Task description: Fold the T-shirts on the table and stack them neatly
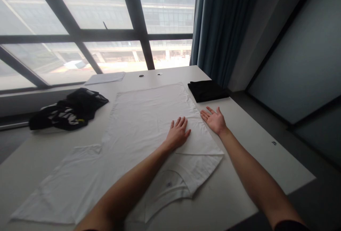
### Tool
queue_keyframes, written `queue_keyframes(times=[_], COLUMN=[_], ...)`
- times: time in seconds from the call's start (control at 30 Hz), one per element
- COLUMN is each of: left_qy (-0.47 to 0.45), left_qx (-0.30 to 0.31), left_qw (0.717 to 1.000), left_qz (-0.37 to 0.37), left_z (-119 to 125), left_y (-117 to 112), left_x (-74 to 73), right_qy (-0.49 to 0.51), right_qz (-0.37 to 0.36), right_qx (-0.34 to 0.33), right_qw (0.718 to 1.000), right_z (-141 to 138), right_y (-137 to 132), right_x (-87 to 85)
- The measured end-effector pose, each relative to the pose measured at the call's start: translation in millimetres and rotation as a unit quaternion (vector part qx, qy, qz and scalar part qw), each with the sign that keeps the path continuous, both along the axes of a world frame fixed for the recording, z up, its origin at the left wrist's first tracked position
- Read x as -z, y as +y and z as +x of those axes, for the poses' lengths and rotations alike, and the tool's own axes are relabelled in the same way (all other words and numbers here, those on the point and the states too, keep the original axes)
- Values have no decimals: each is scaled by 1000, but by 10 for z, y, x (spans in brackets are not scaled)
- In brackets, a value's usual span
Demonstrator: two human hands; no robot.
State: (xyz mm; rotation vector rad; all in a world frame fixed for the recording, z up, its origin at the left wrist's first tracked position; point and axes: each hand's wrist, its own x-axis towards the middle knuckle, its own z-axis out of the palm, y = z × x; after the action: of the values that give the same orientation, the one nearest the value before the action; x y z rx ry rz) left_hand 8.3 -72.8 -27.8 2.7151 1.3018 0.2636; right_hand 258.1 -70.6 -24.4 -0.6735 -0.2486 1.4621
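A white T-shirt (pixel 141 117) lies spread over the table, its neckline toward me and its hem toward the window. The left sleeve stretches out flat, while the sleeve on the right is folded inward over the body. My left hand (pixel 178 133) rests palm down on the shirt, right of its middle, fingers extended. Beside the shirt's right edge is my right hand (pixel 214 120), palm turned up and fingers spread; its fingertips meet the edge of the cloth. Neither hand grips anything.
On the white table (pixel 253 145), a folded black cloth (pixel 207 90) lies at the far right. Crumpled black clothing (pixel 77 108) is at the left edge. Papers (pixel 105 78) lie near the window, and a blue curtain (pixel 221 25) hangs behind the right corner.
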Motion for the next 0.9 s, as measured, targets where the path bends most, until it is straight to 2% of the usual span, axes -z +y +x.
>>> queue_keyframes(times=[0.13, 0.37, 0.5, 0.77, 0.9], left_qy=[-3, 0, -4, -4, 0], left_qx=[2, -1, -1, 0, 0], left_qw=[1000, 1000, 1000, 1000, 1000], left_qz=[5, 4, 4, 3, 1], left_z=[-1, 0, 0, 3, 5], left_y=[6, 12, 8, 0, -8], left_x=[16, 26, 22, 3, -8], right_qy=[7, 13, 11, 13, 15], right_qz=[30, 87, 88, 64, 40], right_qx=[15, -102, -131, -137, -84], right_qw=[999, 991, 987, 988, 996], right_z=[16, -98, -119, -110, -81], right_y=[-28, -121, -153, -120, -67], right_x=[-31, -126, -153, -105, -53])
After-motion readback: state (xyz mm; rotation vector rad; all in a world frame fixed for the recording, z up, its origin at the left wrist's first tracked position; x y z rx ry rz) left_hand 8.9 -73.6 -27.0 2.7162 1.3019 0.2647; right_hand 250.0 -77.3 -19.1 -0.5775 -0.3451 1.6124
